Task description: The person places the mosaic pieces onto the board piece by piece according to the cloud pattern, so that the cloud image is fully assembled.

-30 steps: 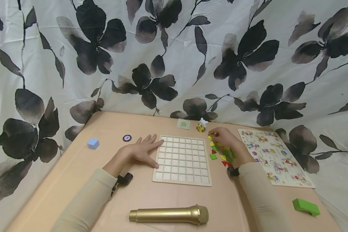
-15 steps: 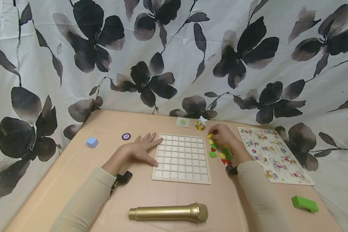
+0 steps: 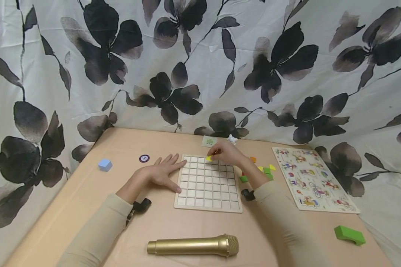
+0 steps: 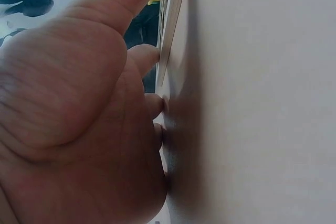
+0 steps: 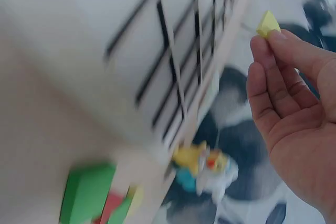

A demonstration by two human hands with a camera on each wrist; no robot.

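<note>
A white grid board (image 3: pixel 208 203) with rows of square cells lies in the middle of the table. My left hand (image 3: pixel 162 173) rests with spread, straight fingers at its left edge, thumb and index finger touching the frame; the left wrist view shows the palm (image 4: pixel 79 103) beside the board's rim. Over the board's far rows, my right hand (image 3: pixel 228 152) pinches a small yellow tile (image 5: pixel 268 24) between thumb and index finger. Right of the board lie several loose tiles, among them a green tile (image 3: pixel 243 178) and an orange tile (image 3: pixel 253 159), partly hidden by my right forearm.
A gold microphone (image 3: pixel 192 245) lies in front of the board. A picture board (image 3: pixel 315 181) and a green arch block (image 3: pixel 349 235) are at the right. At the left are a blue cube (image 3: pixel 105 165) and a poker chip (image 3: pixel 144 158). Behind stand a card (image 3: pixel 208 141) and a small figurine (image 3: pixel 232 139).
My right hand has picked up the yellow tile from the pile right of the board and carried it left over the board's far rows. The left hand has stayed in place.
</note>
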